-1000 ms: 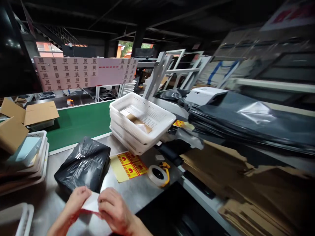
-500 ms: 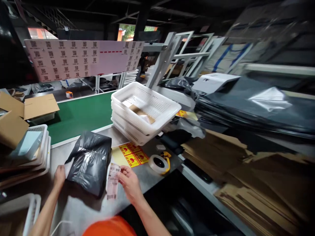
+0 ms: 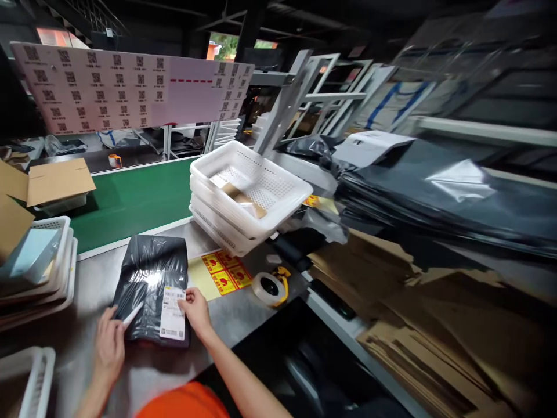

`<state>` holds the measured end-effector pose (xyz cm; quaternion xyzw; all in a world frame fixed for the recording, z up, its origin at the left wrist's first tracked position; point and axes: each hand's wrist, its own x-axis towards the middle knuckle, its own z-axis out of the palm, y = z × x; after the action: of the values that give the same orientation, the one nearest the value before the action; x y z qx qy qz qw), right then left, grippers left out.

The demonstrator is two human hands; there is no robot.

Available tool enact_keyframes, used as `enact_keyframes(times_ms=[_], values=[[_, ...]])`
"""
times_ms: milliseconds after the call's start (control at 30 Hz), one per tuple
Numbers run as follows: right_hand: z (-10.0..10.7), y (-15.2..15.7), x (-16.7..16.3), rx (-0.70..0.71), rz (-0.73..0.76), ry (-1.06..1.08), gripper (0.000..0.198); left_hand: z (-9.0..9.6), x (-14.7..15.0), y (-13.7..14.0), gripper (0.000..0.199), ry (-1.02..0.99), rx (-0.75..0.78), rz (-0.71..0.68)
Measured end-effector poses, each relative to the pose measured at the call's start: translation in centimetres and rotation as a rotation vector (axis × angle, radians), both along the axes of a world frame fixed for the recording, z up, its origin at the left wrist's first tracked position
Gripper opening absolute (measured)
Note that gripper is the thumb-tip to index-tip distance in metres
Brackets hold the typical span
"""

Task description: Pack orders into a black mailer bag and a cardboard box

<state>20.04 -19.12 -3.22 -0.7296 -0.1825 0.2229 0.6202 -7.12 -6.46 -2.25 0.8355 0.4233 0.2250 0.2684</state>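
The right hand (image 3: 191,306) pinches the shipping label (image 3: 173,313), likely so it lies flat on the black parcel (image 3: 150,255); the half-curled left hand (image 3: 108,343) holds a white slip (image 3: 133,314).

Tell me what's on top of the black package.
Over the black package: a white label at the right hand and a white slip by the left hand. The surface beneath them is hidden.
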Motion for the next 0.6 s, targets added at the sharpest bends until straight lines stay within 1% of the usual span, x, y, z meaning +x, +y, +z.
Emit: enact_keyframes(times_ms=[67, 100, 133, 167, 200, 267, 333, 367, 400, 433, 500, 533, 567, 600], values=[[-0.5, 0.0, -0.1, -0.014, 0.005, -0.065, 0.025, 0.3, 1.4, -1.9, 0.031, -0.035, 0.124, -0.407], [-0.7, 0.0, -0.2, -0.017, 0.013, -0.099, 0.025, 0.4, 2.3, -2.9, 0.031, -0.024, 0.158, -0.617], [-0.8, 0.0, -0.3, -0.018, 0.024, -0.134, 0.025, 0.5, 3.2, -3.9, 0.032, 0.005, 0.167, -0.783], [-0.9, -0.1, -0.5, -0.019, 0.037, -0.165, 0.027, 0.5, 4.1, -4.8, 0.031, 0.039, 0.163, -0.899], [-0.9, -0.2, -0.7, -0.019, 0.046, -0.186, 0.031, 0.4, 4.8, -5.5, 0.029, 0.068, 0.150, -0.964], [-1.1, -0.6, -1.3, -0.029, 0.054, -0.279, 0.051, 0.1, 5.7, -6.4, 0.026, 0.102, 0.126, -0.973], [-1.4, -1.2, -2.0, -0.058, 0.080, -0.516, 0.073, -0.3, 5.6, -6.5, 0.026, 0.132, 0.111, -0.955], [-1.6, -1.6, -2.3, -0.068, 0.096, -0.655, 0.075, -0.4, 5.3, -6.4, 0.027, 0.151, 0.105, -0.959], [-1.8, -2.1, -2.5, -0.067, 0.148, -0.788, 0.071, -0.5, 5.0, -6.3, 0.027, 0.169, 0.097, -0.966], [-2.0, -2.6, -2.7, -0.051, 0.251, -0.894, 0.063, -0.6, 4.6, -6.2, 0.027, 0.184, 0.085, -0.977], [-2.1, -3.5, -2.5, -0.017, 0.553, -0.972, 0.049, -0.7, 4.1, -6.2, 0.026, 0.186, 0.062, -0.974], [-1.9, -3.7, -2.1, -0.022, 0.716, -0.974, 0.047, -0.8, 4.0, -6.3, 0.026, 0.178, 0.053, -0.960], [-1.6, -3.8, -1.5, -0.052, 0.853, -0.973, 0.048, -1.0, 4.0, -6.4, 0.027, 0.166, 0.044, -0.943], [-1.2, -3.7, -0.7, -0.110, 0.935, -0.965, 0.053, -1.3, 4.0, -6.5, 0.028, 0.151, 0.034, -0.929]])
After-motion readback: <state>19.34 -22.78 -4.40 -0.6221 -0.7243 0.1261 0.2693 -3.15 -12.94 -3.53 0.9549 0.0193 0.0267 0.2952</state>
